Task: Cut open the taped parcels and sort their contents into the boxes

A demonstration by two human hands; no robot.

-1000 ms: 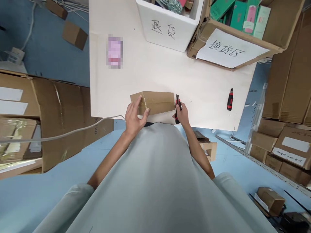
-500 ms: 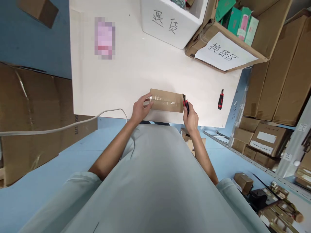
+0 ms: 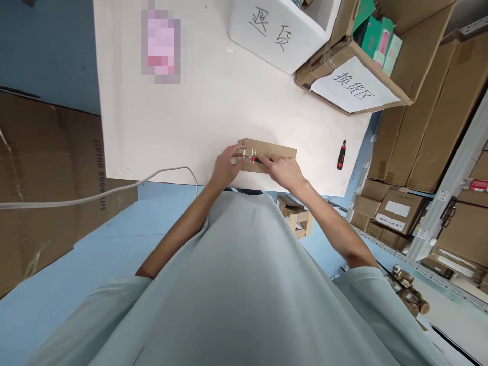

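A small taped cardboard box [image 3: 267, 148] lies near the front edge of the white table. My left hand [image 3: 225, 165] is closed around its left end, fingers on the top and thumb at the near side. In my right hand [image 3: 287, 173] is a red and black utility knife [image 3: 256, 159], its tip pointing left over the tape, close to my left fingers. My right hand rests over the right part of the box and hides some of it. Whether the blade is in the tape, I cannot tell.
Another utility knife [image 3: 341, 155] lies at the table's right. At the back stand a white foam box [image 3: 263, 40] and an open carton [image 3: 366, 91] holding green packages. A blurred pink item [image 3: 160, 43] is at the back left. A white cable [image 3: 163, 170] crosses the front left edge.
My right hand has moved left with the utility knife, from the box's right end to above its tape near the left end. My left hand keeps its grip.
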